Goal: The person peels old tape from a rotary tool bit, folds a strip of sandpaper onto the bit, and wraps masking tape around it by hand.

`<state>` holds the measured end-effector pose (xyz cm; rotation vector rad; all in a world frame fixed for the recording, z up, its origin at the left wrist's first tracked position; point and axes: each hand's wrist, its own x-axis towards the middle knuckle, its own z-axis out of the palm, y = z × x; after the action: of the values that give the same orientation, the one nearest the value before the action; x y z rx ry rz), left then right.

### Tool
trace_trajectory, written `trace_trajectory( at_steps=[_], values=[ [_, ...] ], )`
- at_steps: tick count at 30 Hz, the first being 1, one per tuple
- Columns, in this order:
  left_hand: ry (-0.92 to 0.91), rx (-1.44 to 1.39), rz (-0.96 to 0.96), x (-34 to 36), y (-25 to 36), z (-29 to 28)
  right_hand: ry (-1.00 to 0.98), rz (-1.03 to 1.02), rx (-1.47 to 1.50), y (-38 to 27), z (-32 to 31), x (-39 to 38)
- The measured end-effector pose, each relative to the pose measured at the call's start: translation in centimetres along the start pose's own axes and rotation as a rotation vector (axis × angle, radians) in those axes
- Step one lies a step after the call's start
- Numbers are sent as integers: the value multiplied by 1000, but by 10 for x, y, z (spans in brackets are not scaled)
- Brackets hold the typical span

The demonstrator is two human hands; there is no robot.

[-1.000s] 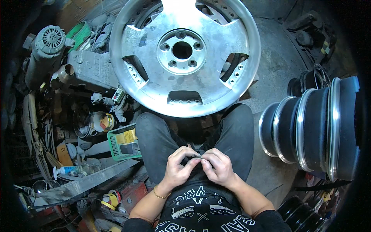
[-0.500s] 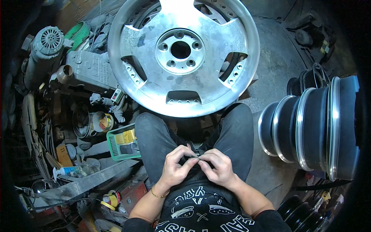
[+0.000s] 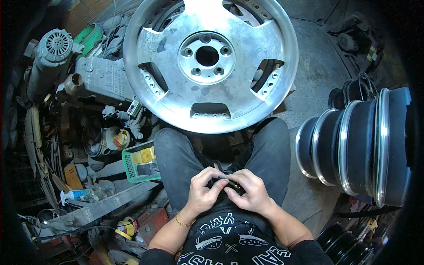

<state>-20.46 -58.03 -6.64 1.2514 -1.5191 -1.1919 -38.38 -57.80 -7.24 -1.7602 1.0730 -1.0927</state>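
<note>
My left hand (image 3: 205, 189) and my right hand (image 3: 249, 190) meet above my lap, fingertips pressed together. Both are closed in a pinch. Between them and partly under my right fingers shows a small dark thing (image 3: 237, 187) with a brownish glint; its kind is too small and covered to make out. Just beyond my knees lies a large silver alloy wheel (image 3: 176, 101), face up, with a round centre bore and a ring of bolt holes. Neither hand touches the wheel.
A green plastic basket (image 3: 129, 170) with a yellow packet stands left of my knee. A grey metal beam (image 3: 92, 214) crosses the lower left. Further left are a dusty motor (image 3: 57, 46) and mixed clutter. On the right, several black wheel barrels (image 3: 360, 148) with shiny rims stand in a row.
My right thumb has shifted slightly down and away from my left thumb, baring a bit of the small dark thing. The wheel has hardly moved.
</note>
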Motion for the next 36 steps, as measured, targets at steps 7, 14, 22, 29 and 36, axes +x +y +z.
trace_trajectory(
  at_steps=[7,14,22,29,36],
  values=[
    [15,-3,-17,-2,0,3,-20,55,-49,11,1,-12],
    [16,-28,-9,-5,-4,10,56,43,-58,16,4,-18],
    [16,-42,-49,-7,-7,13,75,35,-63,21,6,-20],
    [45,-74,-78,-12,-14,18,63,33,-75,24,8,-22],
    [18,-90,-138,-8,-13,4,-6,68,-43,7,3,-4]
  ],
)
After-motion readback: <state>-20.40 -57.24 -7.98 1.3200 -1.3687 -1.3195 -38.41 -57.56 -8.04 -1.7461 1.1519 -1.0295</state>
